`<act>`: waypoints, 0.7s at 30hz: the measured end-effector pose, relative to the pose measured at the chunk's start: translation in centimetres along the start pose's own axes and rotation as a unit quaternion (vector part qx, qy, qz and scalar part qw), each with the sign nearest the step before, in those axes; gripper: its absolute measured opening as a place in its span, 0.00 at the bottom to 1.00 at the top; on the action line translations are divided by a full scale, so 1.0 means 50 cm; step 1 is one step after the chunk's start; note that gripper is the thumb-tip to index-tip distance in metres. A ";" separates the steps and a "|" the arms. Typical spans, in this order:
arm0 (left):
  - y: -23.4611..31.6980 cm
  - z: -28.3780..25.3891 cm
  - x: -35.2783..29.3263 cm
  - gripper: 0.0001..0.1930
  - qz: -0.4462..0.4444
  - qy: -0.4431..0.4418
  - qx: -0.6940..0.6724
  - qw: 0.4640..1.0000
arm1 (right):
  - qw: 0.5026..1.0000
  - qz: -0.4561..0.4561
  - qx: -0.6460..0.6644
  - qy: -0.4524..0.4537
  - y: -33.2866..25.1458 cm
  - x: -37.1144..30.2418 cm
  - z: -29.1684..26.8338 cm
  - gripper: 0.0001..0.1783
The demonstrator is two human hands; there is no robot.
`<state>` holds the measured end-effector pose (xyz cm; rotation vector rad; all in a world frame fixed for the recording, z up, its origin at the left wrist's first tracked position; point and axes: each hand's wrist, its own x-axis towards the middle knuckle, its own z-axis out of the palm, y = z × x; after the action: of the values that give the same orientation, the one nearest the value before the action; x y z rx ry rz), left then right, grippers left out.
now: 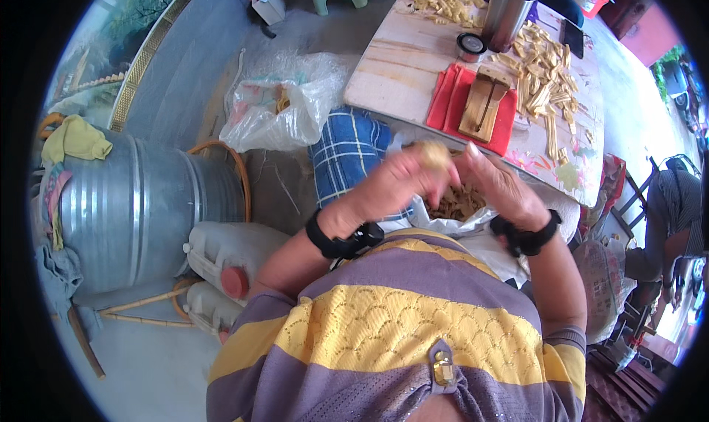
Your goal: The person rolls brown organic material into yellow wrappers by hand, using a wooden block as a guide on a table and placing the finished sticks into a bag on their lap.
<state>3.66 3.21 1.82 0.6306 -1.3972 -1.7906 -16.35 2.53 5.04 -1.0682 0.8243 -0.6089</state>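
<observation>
My left hand [399, 177] is closed around a small pale-yellow piece [434, 155], blurred by motion; its exact kind does not show. Just to its right, my right hand [504, 184] has fingers stretched toward it, with nothing visible in them. Both hands hover over a white bag [473, 222] on my lap, holding brown peelings or scraps [458, 203]. Beyond them, a wooden block tool [484, 110] with a dark strip along its middle lies on a folded red cloth [437, 101] at the table's near edge. Cut pale-yellow strips [545, 79] are heaped beside it.
On the table [391, 71] stand a steel thermos [508, 16], a small dark-lidded jar [470, 47] and a phone [572, 38]. A blue checked cloth [347, 152] hangs left of my hands, near a clear plastic bag [284, 112]. Jugs [229, 252] and a large metal drum [148, 208] stand leftward.
</observation>
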 end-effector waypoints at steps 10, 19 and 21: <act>-0.125 -0.002 0.024 0.14 -0.094 -0.076 0.368 0.922 | 0.894 -0.271 0.356 -0.015 -0.123 -0.085 -0.042 0.15; -0.261 -0.054 0.068 0.11 -0.095 0.002 0.450 0.888 | 0.890 -0.425 0.166 -0.019 -0.243 -0.241 -0.133 0.18; -0.220 -0.026 0.067 0.13 0.048 0.039 0.429 0.901 | 0.897 -0.364 0.181 0.171 -0.163 -0.193 -0.110 0.13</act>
<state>-0.20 0.95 -8.82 1.0343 -2.1083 -0.9835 -26.71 4.17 14.00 -0.9156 0.5501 -1.5607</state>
